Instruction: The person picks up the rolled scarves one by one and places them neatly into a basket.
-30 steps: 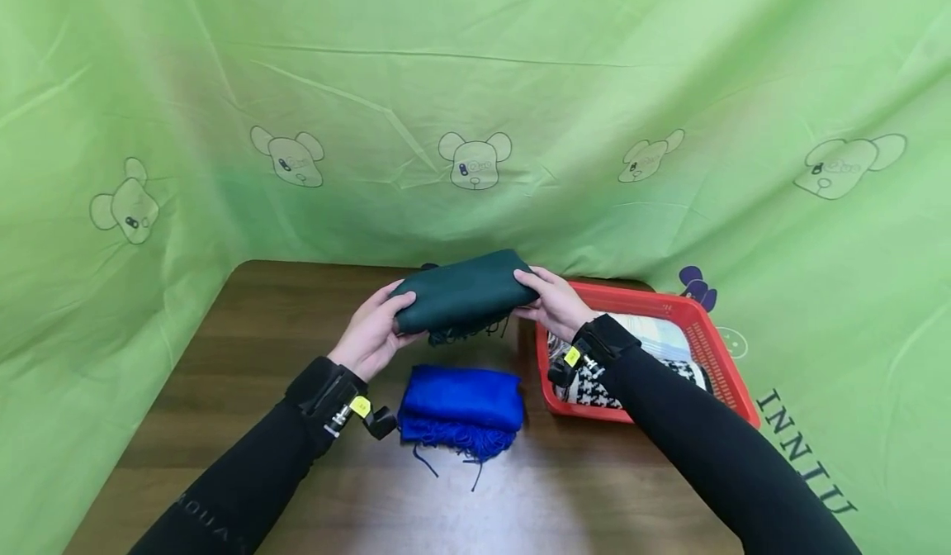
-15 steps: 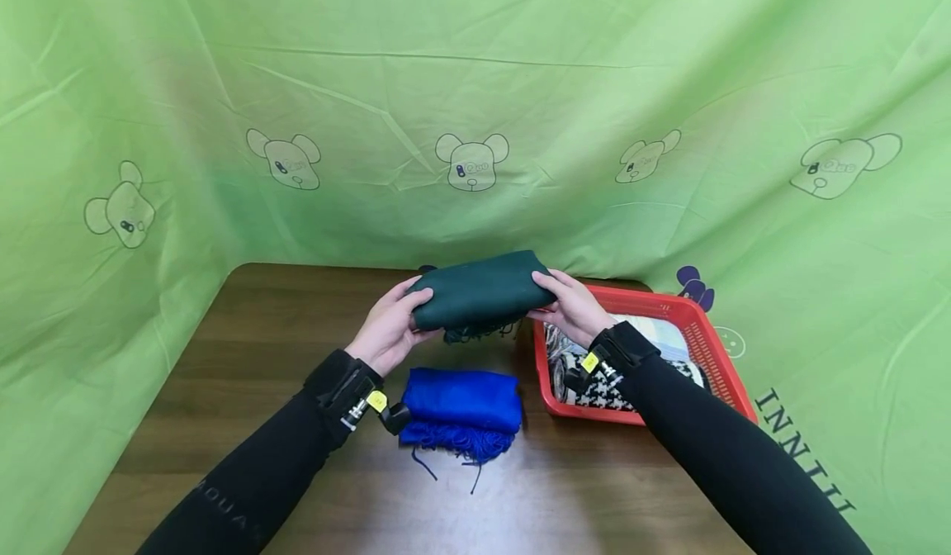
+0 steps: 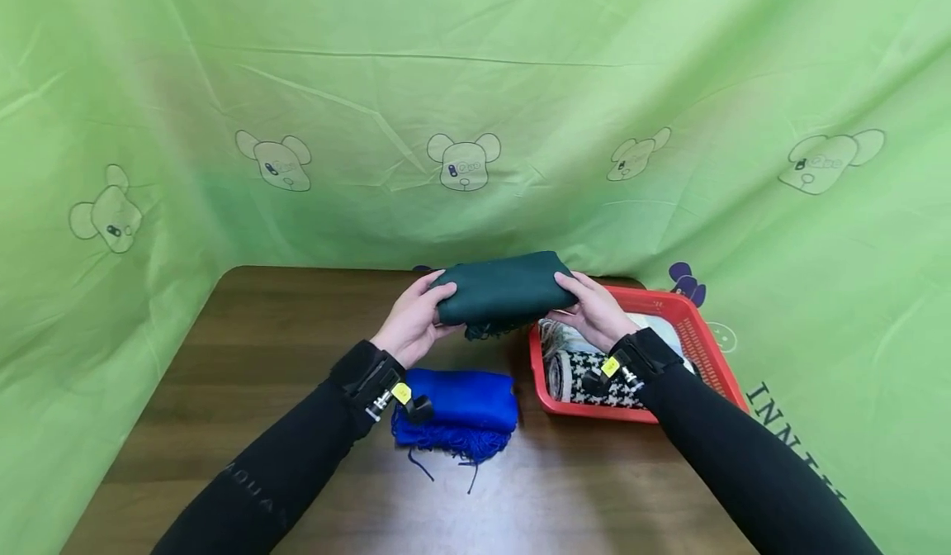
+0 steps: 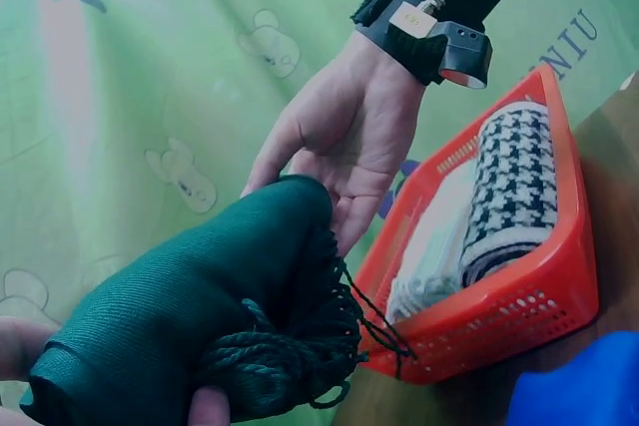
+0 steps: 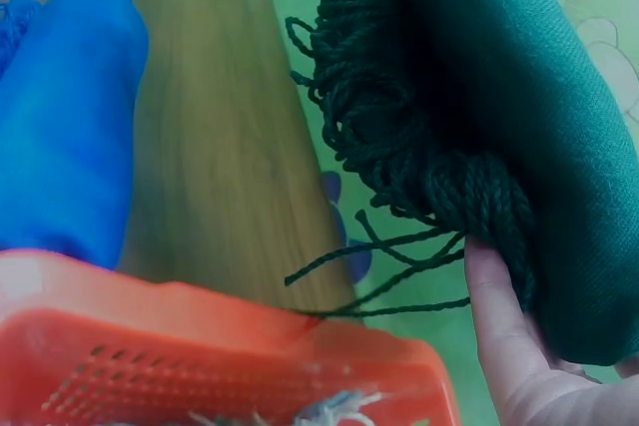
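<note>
Both hands carry a folded dark green scarf in the air above the back of the table. My left hand grips its left end, thumb on top and fingers beneath. At the opposite end my right hand holds it the same way, near the basket's back left corner. Twisted green fringe hangs from the scarf's underside in the right wrist view. Below, a folded blue scarf lies on the table with its fringe toward me; my left wrist camera hides part of it.
A red plastic basket stands at the right of the brown table. Inside lie a rolled black-and-white houndstooth scarf and a pale fringed scarf. Green printed cloth hangs behind the table.
Both hands have moved to the right with the green scarf, bringing its right end over the basket's left side. The view has shifted slightly; the blue scarf stays on the table.
</note>
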A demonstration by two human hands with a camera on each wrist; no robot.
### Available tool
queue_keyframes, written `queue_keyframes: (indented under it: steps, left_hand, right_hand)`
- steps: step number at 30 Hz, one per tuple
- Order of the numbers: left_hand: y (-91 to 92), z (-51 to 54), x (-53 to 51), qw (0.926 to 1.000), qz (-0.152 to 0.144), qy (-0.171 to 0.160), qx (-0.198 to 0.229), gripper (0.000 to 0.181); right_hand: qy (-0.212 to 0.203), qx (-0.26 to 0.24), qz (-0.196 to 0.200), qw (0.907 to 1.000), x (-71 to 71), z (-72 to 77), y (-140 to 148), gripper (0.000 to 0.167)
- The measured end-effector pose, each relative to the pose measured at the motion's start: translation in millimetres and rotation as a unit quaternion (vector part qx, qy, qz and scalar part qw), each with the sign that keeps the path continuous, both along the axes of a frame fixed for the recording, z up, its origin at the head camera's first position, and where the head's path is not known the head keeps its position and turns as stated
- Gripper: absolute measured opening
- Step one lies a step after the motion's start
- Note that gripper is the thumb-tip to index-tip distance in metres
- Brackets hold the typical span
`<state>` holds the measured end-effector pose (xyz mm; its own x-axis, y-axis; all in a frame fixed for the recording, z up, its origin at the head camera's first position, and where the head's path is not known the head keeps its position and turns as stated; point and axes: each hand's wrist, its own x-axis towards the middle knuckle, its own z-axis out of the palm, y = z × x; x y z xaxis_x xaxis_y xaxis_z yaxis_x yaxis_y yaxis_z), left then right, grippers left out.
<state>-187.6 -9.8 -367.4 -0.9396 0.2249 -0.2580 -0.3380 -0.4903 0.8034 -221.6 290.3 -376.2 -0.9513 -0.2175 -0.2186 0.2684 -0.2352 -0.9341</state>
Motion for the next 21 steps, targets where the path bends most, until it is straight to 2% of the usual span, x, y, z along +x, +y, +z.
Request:
queue_keyframes:
  steps: [10, 21]
  left_hand:
    - [27.5, 1.2, -5.4, 0.9999, -0.007, -0.009, 0.013, 0.059]
    - [57.9, 3.3, -11.0, 0.9997, -0.014, -0.018, 0.005, 0.057]
  right_hand:
    - [-0.01, 0.0, -0.021, 0.9997, 14.4, 3.9, 25.0, 0.069]
    - [-0.026, 0.003, -0.056, 0.9981, 27.1, 7.6, 51.0, 0.064]
